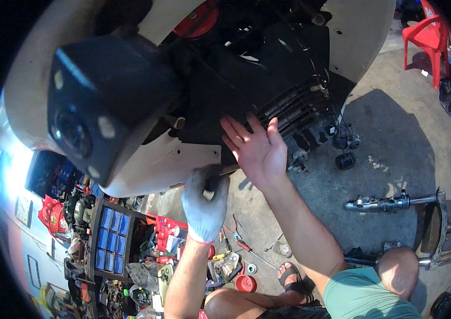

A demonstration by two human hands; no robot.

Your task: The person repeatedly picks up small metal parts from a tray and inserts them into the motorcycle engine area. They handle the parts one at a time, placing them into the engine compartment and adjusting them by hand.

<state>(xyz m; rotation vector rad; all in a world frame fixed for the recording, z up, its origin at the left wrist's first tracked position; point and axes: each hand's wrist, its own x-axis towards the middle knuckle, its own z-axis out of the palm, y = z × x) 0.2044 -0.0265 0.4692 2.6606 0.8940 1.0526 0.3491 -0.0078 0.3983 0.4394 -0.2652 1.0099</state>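
My left hand (pixel 204 204) wears a white work glove with dark, dirty fingers. Its fingers are curled at the lower edge of a white body panel (pixel 154 165); what they grip is too dark to make out. Just right of it my bare right hand (pixel 260 151) is raised, palm showing and fingers spread, holding nothing. Beyond the hands lies the dark, shaded inside of the bodywork (pixel 209 101). A black slatted grille-like part (pixel 294 106) is behind my right fingertips. At upper left a blurred dark boxy object (pixel 103 101) hides part of the panel.
Hand tools, including a red-handled screwdriver (pixel 244 246), lie on the floor beside a red dish (pixel 245 283). Left stands a rack of blue drawers (pixel 113 236). A metal fork assembly (pixel 385 202) lies at right. A red chair (pixel 428 40) stands far right.
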